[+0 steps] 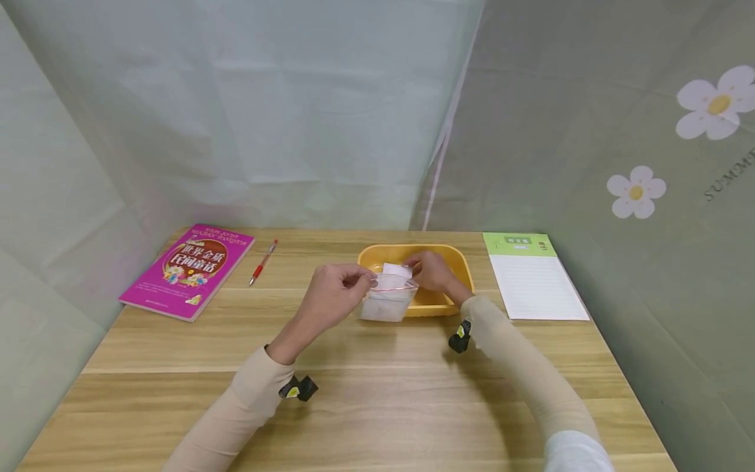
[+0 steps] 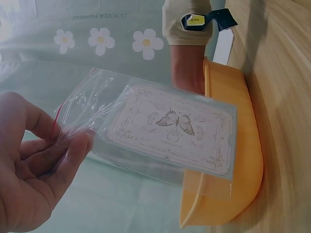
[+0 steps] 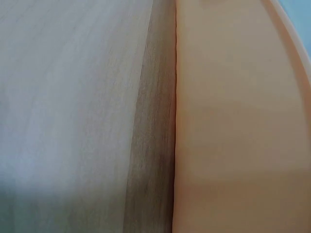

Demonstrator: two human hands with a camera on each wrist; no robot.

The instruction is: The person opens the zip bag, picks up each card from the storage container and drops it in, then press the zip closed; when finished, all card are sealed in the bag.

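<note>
My left hand (image 1: 333, 292) pinches a clear zip bag (image 1: 387, 305) at its red-striped top edge, in front of a yellow plastic basin (image 1: 466, 278). In the left wrist view, a pale card (image 2: 170, 127) with a butterfly and an ornate border shows inside the bag. My right hand (image 1: 432, 270) reaches over the basin, its fingertips pinching the edge of a white card (image 1: 397, 269) just behind the bag's mouth. Those fingertips are partly hidden. The right wrist view has only the basin's side (image 3: 238, 116) and the wooden table (image 3: 73, 97), without the hand.
A pink book (image 1: 189, 272) lies at the table's left, beside a red pen (image 1: 263, 263). On the right is a lined writing pad (image 1: 537, 282) with a green header. Pale fabric walls (image 1: 283, 118) enclose the table's back and sides.
</note>
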